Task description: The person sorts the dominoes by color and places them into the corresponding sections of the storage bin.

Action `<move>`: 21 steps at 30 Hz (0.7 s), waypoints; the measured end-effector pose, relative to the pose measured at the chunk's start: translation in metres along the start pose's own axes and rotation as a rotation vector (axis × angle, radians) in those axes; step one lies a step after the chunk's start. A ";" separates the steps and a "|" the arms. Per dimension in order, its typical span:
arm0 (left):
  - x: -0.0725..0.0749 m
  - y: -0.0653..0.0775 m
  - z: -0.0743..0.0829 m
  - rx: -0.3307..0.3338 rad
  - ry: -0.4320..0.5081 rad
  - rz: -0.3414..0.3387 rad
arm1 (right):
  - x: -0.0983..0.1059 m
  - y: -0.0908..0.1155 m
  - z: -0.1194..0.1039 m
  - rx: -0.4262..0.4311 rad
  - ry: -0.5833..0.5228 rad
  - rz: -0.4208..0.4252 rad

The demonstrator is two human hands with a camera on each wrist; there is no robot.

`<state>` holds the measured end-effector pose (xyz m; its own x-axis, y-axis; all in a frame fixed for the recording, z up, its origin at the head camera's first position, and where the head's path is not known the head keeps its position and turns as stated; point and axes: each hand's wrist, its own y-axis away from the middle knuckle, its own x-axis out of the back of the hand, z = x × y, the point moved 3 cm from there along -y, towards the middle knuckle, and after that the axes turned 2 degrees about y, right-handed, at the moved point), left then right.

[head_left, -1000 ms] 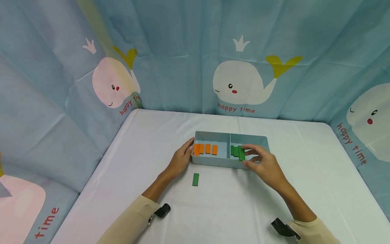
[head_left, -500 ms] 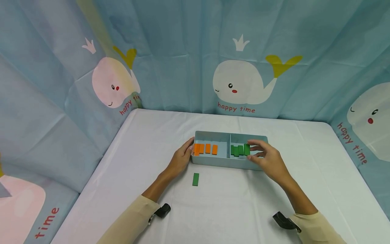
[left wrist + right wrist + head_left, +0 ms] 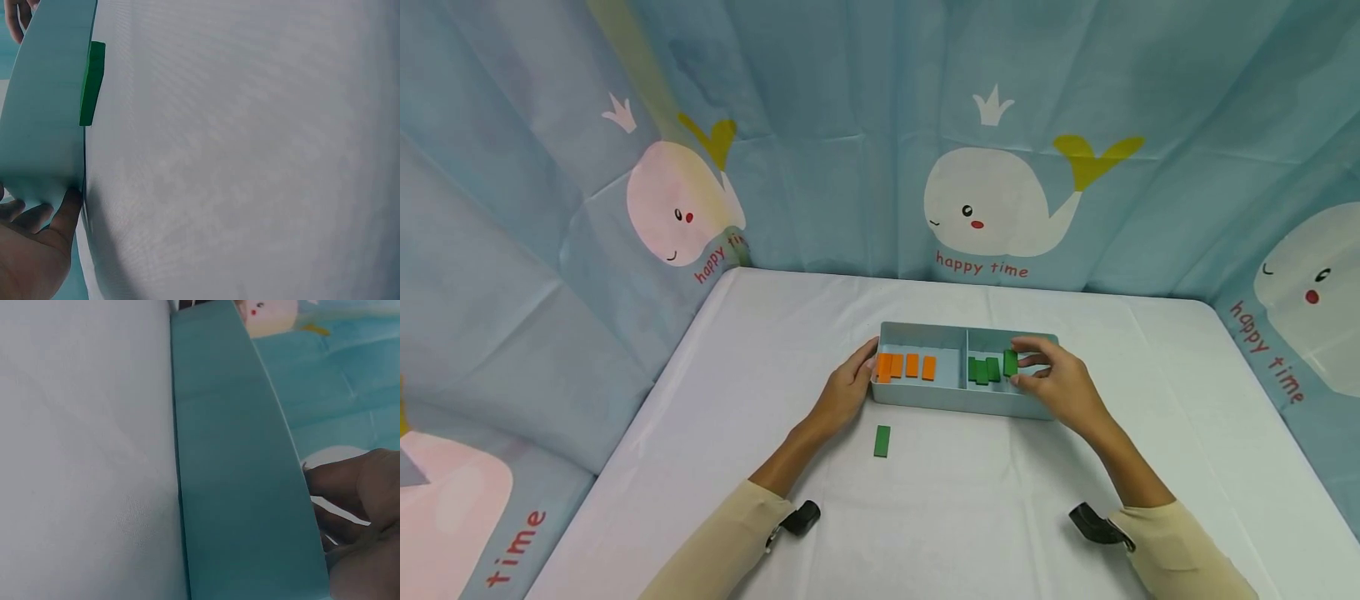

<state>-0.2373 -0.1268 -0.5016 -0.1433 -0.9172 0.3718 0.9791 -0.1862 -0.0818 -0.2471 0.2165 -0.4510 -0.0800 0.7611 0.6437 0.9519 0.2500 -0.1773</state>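
My right hand [image 3: 1066, 386] pinches a green rectangular tile [image 3: 1011, 362] between thumb and fingers, above the right compartment of a blue-grey two-part box [image 3: 958, 400]. Several more green tiles [image 3: 982, 372] lie side by side in that compartment, left of the hand. The left compartment contains several orange tiles [image 3: 912, 366]. At the box's left end my left hand [image 3: 842, 395] holds the end wall; in the left wrist view its fingers [image 3: 62, 219] touch the wall's outside. One green tile [image 3: 882, 442] lies on the table in front of the box.
A white cloth covers the table [image 3: 955, 508]. Behind and to the left hangs a blue curtain [image 3: 850, 167] with whale prints. A divider [image 3: 967, 358] splits the box in two. Black wrist cameras [image 3: 801, 518] sit at both sleeves.
My right hand has moved right with a green tile pinched in it, uncovering another green tile in the row. The left hand, the box and the tile on the table stay put.
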 end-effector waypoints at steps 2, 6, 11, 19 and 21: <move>0.000 0.000 0.000 0.000 -0.001 0.001 | 0.000 -0.002 0.001 -0.004 0.011 -0.008; 0.001 0.000 0.000 -0.001 -0.004 0.000 | -0.001 -0.007 0.002 -0.024 0.021 -0.036; 0.001 0.001 0.000 -0.002 -0.011 0.002 | -0.004 -0.014 0.002 -0.046 0.030 -0.078; 0.000 0.001 0.000 0.000 0.001 0.006 | -0.010 -0.024 0.006 -0.065 0.062 -0.128; 0.000 0.001 -0.001 0.000 0.002 0.005 | -0.012 -0.025 0.006 -0.065 0.073 -0.137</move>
<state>-0.2362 -0.1271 -0.5023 -0.1384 -0.9187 0.3698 0.9799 -0.1813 -0.0836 -0.2722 0.2052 -0.4587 -0.1909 0.6763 0.7114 0.9509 0.3072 -0.0369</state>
